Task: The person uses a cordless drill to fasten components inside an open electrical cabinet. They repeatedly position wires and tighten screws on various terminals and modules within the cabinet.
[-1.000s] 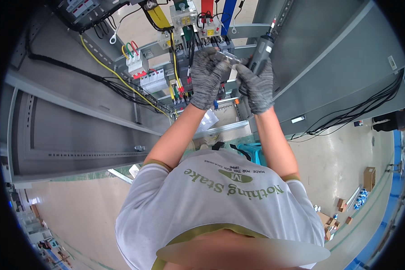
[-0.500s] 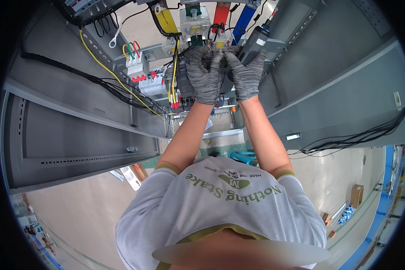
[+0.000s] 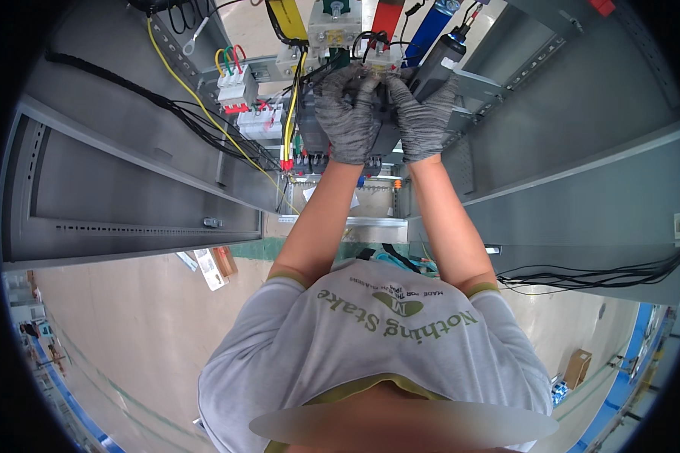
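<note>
Head view, worker at an open grey cabinet. Item: left hand (image 3: pixel 345 113), grey-gloved, curling its fingers at the clear terminal block (image 3: pixel 381 59) below the red bar (image 3: pixel 386 19); what it is pinching, I cannot tell. Item: right hand (image 3: pixel 423 115), likewise gloved, gripping a dark cylindrical tool (image 3: pixel 440 62), which is slanting up and rightward from between thumb and fingers, near the blue bar (image 3: pixel 428 34); the thumb is reaching toward the left hand. Item: small white breaker (image 3: pixel 238 88), sitting left of both hands.
</note>
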`<state>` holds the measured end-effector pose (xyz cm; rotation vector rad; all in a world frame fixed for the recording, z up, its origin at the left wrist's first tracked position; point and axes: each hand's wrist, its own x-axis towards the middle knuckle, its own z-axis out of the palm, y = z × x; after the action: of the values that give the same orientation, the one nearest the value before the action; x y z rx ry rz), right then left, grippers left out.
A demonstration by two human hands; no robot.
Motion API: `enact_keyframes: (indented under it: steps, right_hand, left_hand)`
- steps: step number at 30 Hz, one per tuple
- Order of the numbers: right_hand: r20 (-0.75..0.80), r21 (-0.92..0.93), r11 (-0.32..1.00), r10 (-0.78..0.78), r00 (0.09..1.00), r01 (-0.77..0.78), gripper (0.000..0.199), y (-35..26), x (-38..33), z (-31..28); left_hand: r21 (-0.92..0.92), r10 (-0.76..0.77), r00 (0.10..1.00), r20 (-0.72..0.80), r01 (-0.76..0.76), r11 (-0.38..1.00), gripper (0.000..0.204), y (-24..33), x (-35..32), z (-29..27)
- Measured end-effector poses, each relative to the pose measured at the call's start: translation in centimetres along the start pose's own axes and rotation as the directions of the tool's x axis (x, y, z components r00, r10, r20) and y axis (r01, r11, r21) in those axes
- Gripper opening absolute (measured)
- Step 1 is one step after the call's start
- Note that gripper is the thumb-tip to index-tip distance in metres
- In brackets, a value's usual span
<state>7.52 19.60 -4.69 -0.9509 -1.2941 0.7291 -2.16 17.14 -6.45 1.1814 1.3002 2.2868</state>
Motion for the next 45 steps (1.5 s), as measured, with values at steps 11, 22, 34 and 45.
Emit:
enact_keyframes:
  steps: [11, 22, 34, 45]
  right_hand:
    - [0.014, 0.038, 0.997, -0.062, 0.998, 0.061, 0.051, -0.8, 0.8, -0.3]
    - [0.041, -0.033, 0.992, -0.121, 0.992, 0.122, 0.047, -0.1, 0.6, -0.6]
    - [0.081, -0.039, 0.999, -0.002, 0.997, 0.005, 0.056, -0.8, 1.3, -0.5]
    - [0.323, 0.193, 0.872, 0.377, 0.868, -0.451, 0.052, -4.0, -6.9, -6.7]
  left_hand:
    - [-0.052, -0.014, 1.0, 0.01, 0.015, 0.999, 0.024, -0.9, 0.3, 0.2]
    - [0.067, -0.013, 0.995, 0.097, 0.007, 0.998, 0.026, -0.9, 1.1, -0.9]
    - [0.058, -0.028, 0.985, 0.168, 0.019, 0.998, 0.034, -1.5, 1.7, -1.3]
    - [-0.078, -0.061, 0.983, 0.171, 0.075, 0.994, 0.039, -1.6, 1.4, -0.8]
